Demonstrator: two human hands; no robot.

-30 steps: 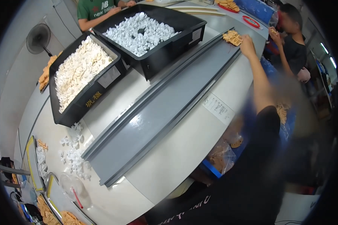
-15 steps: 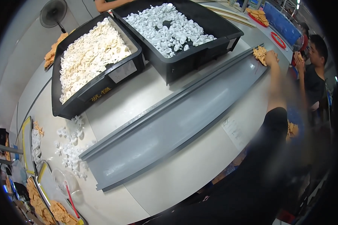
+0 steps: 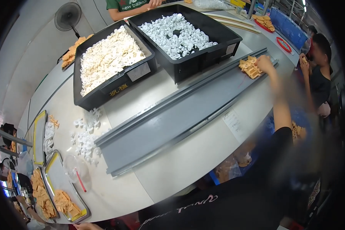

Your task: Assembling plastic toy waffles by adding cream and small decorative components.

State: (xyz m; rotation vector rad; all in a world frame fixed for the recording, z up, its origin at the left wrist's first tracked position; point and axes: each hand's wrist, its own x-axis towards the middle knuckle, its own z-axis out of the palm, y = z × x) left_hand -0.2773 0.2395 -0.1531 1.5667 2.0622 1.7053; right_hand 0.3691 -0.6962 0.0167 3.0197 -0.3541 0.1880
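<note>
Right hand (image 3: 265, 63) resting on tan plastic parts (image 3: 249, 66) at two o'clock in grey conveyor trough (image 3: 172, 126), grip unclear; left hand unseen; sorting barely begun.

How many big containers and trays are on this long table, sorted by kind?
Black bins holding small parts: 2, one with cream pieces, one with white pieces
Yellow-rimmed metal trays: 3
Clear plastic cup: 1
Total: 6
</note>
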